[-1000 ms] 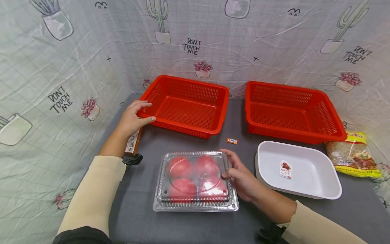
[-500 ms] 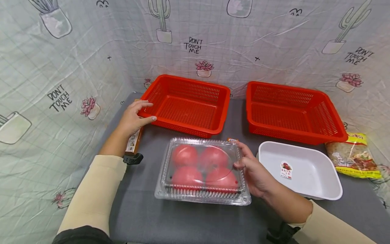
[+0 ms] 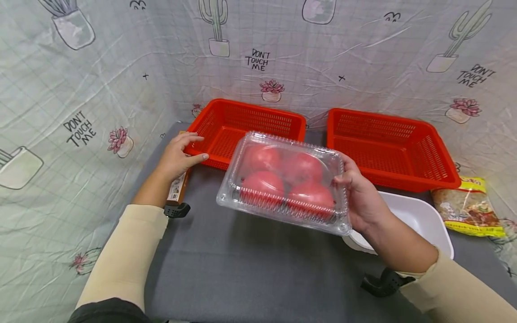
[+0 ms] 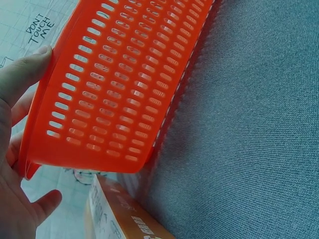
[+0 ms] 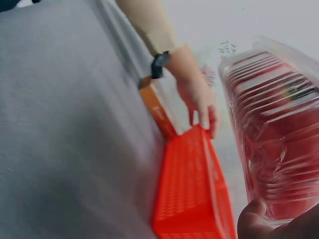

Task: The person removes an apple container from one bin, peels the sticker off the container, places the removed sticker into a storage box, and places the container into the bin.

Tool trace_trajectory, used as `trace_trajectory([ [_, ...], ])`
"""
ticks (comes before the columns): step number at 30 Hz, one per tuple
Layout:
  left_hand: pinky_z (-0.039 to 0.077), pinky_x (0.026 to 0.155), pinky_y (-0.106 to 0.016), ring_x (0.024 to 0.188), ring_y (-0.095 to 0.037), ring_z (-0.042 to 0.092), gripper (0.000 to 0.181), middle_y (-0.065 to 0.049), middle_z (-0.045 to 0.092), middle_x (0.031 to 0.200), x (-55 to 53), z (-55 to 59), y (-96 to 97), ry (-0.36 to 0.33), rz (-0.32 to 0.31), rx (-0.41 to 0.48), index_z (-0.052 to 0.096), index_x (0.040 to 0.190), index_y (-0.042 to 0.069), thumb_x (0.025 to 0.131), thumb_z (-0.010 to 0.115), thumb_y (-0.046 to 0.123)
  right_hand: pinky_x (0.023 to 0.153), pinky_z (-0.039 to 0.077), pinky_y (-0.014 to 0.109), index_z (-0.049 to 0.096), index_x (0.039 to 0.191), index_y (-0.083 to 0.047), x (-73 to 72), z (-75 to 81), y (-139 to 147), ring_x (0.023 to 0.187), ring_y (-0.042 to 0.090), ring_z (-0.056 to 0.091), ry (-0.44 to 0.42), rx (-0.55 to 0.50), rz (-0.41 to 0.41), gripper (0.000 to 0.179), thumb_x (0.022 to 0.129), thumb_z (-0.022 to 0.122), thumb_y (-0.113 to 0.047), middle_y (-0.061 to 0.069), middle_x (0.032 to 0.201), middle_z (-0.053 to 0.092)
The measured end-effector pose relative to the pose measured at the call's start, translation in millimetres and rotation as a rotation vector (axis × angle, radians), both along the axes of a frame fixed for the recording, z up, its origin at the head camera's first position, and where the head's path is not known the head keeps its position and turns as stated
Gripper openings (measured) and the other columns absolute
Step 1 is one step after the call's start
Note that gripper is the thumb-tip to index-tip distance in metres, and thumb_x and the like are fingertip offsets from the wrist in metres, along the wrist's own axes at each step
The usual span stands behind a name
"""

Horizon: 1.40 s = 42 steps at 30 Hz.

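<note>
My right hand (image 3: 365, 197) grips the right end of a clear plastic clamshell box (image 3: 282, 186). Several round red fruits that look like tomatoes (image 3: 264, 184) show through its lid. The box is lifted off the table and tilted, in front of the left red basket (image 3: 258, 114). In the right wrist view, the side of the box (image 5: 279, 144) fills the right part. My left hand (image 3: 175, 154) rests on that basket's front left corner, its fingers spread over the rim. The left wrist view has the thumb touching the rim of the basket (image 4: 109, 89).
A second red basket (image 3: 396, 148) stands at the back right. Before it sits a white plastic tub (image 3: 420, 220), partly covered by my right arm. A yellow-labelled food bag (image 3: 468, 206) lies at the far right. An orange-brown carton (image 3: 177, 188) lies under my left wrist.
My right hand has raised the clamshell box off the table and carried it forward and a little right, tilting it. It now hides the small orange packet. The left hand stays put.
</note>
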<state>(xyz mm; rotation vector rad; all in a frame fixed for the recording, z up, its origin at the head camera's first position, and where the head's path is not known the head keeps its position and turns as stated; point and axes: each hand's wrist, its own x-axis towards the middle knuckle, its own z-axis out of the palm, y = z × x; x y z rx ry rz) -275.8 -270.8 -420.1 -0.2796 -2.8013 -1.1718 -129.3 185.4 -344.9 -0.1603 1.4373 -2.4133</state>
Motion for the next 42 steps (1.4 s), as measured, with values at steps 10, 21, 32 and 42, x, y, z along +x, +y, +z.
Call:
trace_trajectory([
  [10,0.038,0.120,-0.059,0.153,-0.034,0.034,0.061,-0.011,0.047,0.162,2.3,2.7,0.3,0.001,0.008,0.008,0.065,0.146,0.012,0.092,0.086,0.032,0.092,0.061,0.035,0.033,0.154,-0.032,-33.6,26.8,2,0.136,0.025,0.040,0.014,-0.017,-0.071,0.061,0.101,0.049,-0.006,0.003,0.150,0.040],
  [21,0.033,0.122,-0.060,0.152,-0.035,0.036,0.063,-0.014,0.050,0.159,1.0,0.2,-0.7,0.050,-0.026,-0.005,0.063,0.146,0.007,0.091,0.087,0.028,0.091,0.058,0.037,0.043,0.147,-0.029,-73.9,51.7,-10,0.133,0.024,0.045,0.008,-0.013,-0.131,0.048,0.103,0.046,-0.010,0.001,0.147,0.047],
  [32,0.043,0.115,-0.059,0.150,-0.035,0.037,0.070,-0.012,0.048,0.160,-2.5,-5.5,-3.5,0.044,-0.030,0.005,0.056,0.153,0.012,0.092,0.086,0.030,0.090,0.058,0.036,0.033,0.160,-0.035,-111.4,63.1,-38,0.132,0.023,0.045,-0.072,0.060,-0.163,0.061,0.103,0.050,-0.018,0.000,0.144,0.043],
  [42,0.035,0.120,-0.061,0.149,-0.037,0.038,0.074,-0.013,0.048,0.160,-5.1,-8.1,-6.1,0.035,-0.023,0.029,0.054,0.155,0.012,0.092,0.086,0.032,0.082,0.058,0.036,0.048,0.141,-0.029,-145.1,59.0,-64,0.112,0.024,0.055,-0.053,0.080,-0.214,0.042,0.101,0.051,-0.016,0.004,0.126,0.052],
])
